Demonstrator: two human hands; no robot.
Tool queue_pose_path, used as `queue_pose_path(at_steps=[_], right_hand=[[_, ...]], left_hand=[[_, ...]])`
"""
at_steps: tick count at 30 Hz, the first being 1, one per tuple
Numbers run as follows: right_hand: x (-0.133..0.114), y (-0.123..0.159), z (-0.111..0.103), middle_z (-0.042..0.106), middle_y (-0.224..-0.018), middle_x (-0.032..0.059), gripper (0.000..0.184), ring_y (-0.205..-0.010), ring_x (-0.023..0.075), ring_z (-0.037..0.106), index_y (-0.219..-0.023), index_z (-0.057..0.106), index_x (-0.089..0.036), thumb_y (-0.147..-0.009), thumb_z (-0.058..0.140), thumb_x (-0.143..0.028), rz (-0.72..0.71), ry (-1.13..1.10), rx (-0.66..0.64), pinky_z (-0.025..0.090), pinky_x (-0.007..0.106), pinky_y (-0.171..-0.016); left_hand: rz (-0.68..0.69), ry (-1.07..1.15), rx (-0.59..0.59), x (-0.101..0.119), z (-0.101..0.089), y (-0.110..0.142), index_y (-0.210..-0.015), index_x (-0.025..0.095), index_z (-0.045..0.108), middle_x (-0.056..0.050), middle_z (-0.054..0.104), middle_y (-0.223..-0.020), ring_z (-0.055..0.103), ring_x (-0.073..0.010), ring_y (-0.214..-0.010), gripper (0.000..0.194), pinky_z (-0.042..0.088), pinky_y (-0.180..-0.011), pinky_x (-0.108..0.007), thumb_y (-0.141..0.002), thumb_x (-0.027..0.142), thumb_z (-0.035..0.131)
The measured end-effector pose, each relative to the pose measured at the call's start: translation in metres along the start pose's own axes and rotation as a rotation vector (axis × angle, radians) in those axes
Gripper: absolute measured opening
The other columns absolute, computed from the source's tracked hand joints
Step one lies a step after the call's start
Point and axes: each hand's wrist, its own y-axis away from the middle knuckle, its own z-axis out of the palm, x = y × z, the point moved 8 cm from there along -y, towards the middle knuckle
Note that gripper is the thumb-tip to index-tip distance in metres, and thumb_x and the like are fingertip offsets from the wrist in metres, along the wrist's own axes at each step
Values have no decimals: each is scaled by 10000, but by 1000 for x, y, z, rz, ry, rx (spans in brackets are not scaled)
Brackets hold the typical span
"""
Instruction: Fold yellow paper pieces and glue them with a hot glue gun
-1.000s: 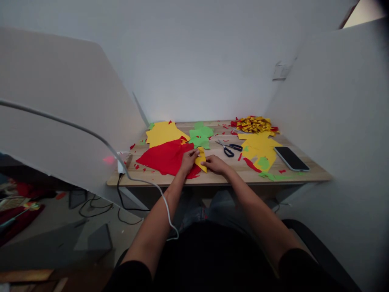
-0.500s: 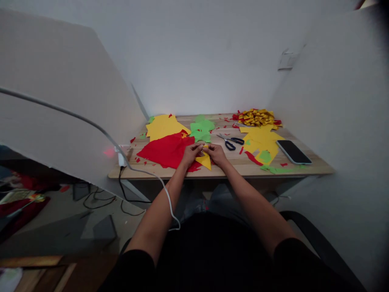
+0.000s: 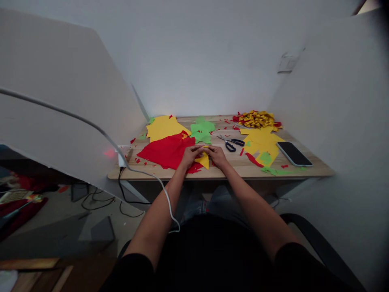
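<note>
Centre of frame: the left hand (image 3: 192, 155) and right hand (image 3: 217, 156), close together, pinched a yellow piece (image 3: 206, 162) at the worktop (image 3: 319, 169); folding appeared in hand, the next move seemingly requiring steady pressure.

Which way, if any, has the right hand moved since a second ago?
Yes: the right hand, pinching the yellow paper piece, has shifted slightly forward, farther from the table's front edge.
</note>
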Motion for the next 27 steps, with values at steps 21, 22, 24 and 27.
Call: queue_pose_path(at_steps=[21, 22, 24, 27], right_hand=[[6, 4, 8, 536, -589, -51, 481, -532, 102, 461, -684, 597, -179, -781, 685, -642, 86, 116, -101, 345, 251, -525], [6, 5, 8, 559, -606, -46, 480, -530, 99, 472, -703, 609, -176, -794, 678, -642, 99, 106, -117, 361, 249, -529], [6, 6, 10, 598, -633, -34, 480, -535, 99, 500, -732, 622, -172, -810, 670, -643, 124, 89, -139, 393, 249, -539], [5, 7, 13, 646, -655, -10, 491, -578, 125, 559, -736, 643, -175, -767, 689, -663, 144, 62, -149, 428, 264, -558]], left_hand=[[-84, -76, -60, -11, 1, -3, -970, 123, 635, 8, 628, -811, 582, -87, -628, 213, 530, -584, -232, -972, 336, 631], [-89, -80, -80, -12, 3, -2, -965, 123, 634, 12, 623, -801, 574, -84, -617, 208, 523, -575, -227, -970, 331, 635], [-94, -87, -115, -12, 8, -2, -931, 123, 626, 28, 596, -755, 538, -71, -574, 207, 491, -537, -207, -970, 327, 634], [-88, -87, -138, -10, 11, 0, -857, 127, 605, 52, 538, -681, 465, -54, -513, 244, 426, -483, -185, -972, 341, 630]])
